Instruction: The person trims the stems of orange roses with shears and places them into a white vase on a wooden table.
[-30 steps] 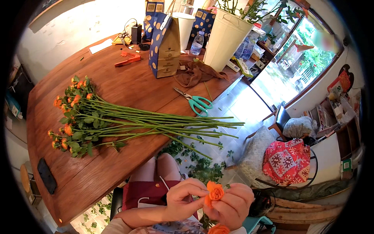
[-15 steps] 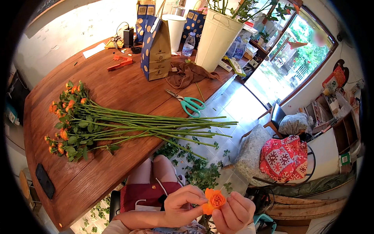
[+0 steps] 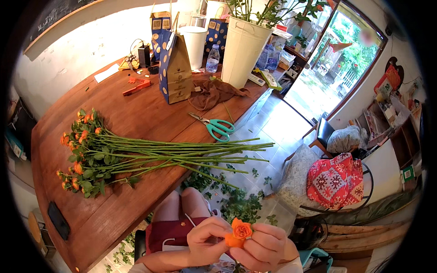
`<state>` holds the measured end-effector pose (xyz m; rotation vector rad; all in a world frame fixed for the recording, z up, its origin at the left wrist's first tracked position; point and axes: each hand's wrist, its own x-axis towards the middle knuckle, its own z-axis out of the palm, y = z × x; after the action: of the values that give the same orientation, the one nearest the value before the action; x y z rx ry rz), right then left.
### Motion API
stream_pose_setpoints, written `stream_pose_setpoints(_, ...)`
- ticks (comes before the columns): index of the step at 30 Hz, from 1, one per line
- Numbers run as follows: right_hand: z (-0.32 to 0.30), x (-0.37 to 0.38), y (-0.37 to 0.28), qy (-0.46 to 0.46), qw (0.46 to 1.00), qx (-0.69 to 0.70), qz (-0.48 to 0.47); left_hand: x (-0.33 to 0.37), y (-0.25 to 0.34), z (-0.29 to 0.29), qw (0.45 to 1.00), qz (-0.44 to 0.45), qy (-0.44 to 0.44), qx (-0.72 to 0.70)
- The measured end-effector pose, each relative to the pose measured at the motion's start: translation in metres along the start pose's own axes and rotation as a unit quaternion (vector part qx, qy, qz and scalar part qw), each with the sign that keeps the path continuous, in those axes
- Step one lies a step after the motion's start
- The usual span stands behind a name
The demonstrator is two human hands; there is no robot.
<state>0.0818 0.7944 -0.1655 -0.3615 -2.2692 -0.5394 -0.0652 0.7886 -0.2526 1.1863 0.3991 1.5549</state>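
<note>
Low in front of me is an orange rose (image 3: 241,230), held up between both hands. My right hand (image 3: 267,248) closes around its base from the right, fingers curled behind the bloom. From the left, my left hand (image 3: 208,237) pinches an outer petal (image 3: 233,240) at the flower's lower left side. Most of the stem is hidden by my fingers. A bunch of orange roses (image 3: 150,152) lies on the wooden table (image 3: 118,204), blooms at the left and stems reaching past the table's edge. Teal-handled scissors (image 3: 217,128) rest just beyond the stems.
Farther back stand a paper bag (image 3: 175,68), a tall cream bucket (image 3: 243,52) with stems, and a water bottle (image 3: 212,59). A brown cloth (image 3: 214,93) and a red tool (image 3: 136,86) lie nearby. Cut leaves (image 3: 241,204) litter the floor. A cushioned chair (image 3: 334,179) stands at right.
Both hands and the rose have shifted slightly left in view, and the rose is tilted a little differently. The view itself has moved a little; the bunch and scissors lie as before.
</note>
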Motion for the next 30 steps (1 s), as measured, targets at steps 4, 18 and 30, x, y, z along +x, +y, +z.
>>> stream_pose_setpoints(4,0.011,0.003,0.007,0.033,0.998,0.046,-0.018,-0.003,0.001,-0.009,0.999,0.01,-0.007,0.047)
stream_pose_setpoints(18,0.011,-0.017,-0.011,0.075,0.918,0.247,0.3,-0.005,-0.007,-0.016,1.0,0.011,-0.011,0.0)
stream_pose_setpoints(30,0.007,-0.007,-0.014,0.061,0.914,0.211,0.341,0.001,-0.007,-0.016,0.999,0.018,-0.033,0.0)
